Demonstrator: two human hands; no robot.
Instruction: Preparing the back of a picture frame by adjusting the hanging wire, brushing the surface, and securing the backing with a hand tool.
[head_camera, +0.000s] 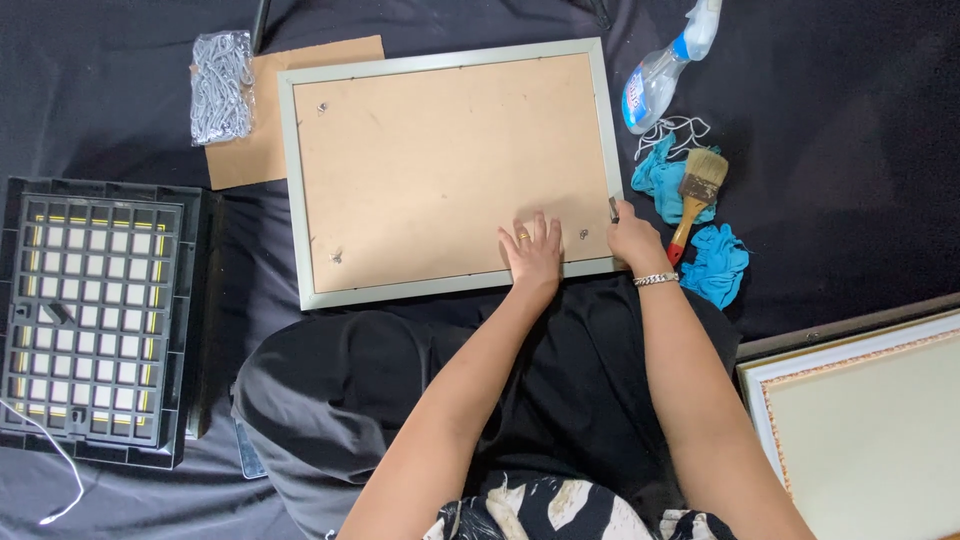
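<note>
Picture frame (450, 170) face-down, backing up. Left hand (533, 252) flat, released, pinning backing board. Right hand (632, 238) pinches small dark tool (614, 209) at frame edge.

Pale green frame (291, 190), tan backing (440, 165), blue cloths (716, 262), black floor cloth (850, 150).

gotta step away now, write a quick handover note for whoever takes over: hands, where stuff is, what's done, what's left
Left hand: flat, palm down on the backing board, near the lower right corner.
Right hand: at the right edge of the picture frame, pinching a small dark tool; what kind is too small to tell.
Frame lies face down on the black cloth, in front of the person's lap.
Paintbrush, blue rags and spray bottle sit right of the frame; black crate to the left.
Done: backing board sits in the frame.
Left: the work at the right edge is in progress.
</note>
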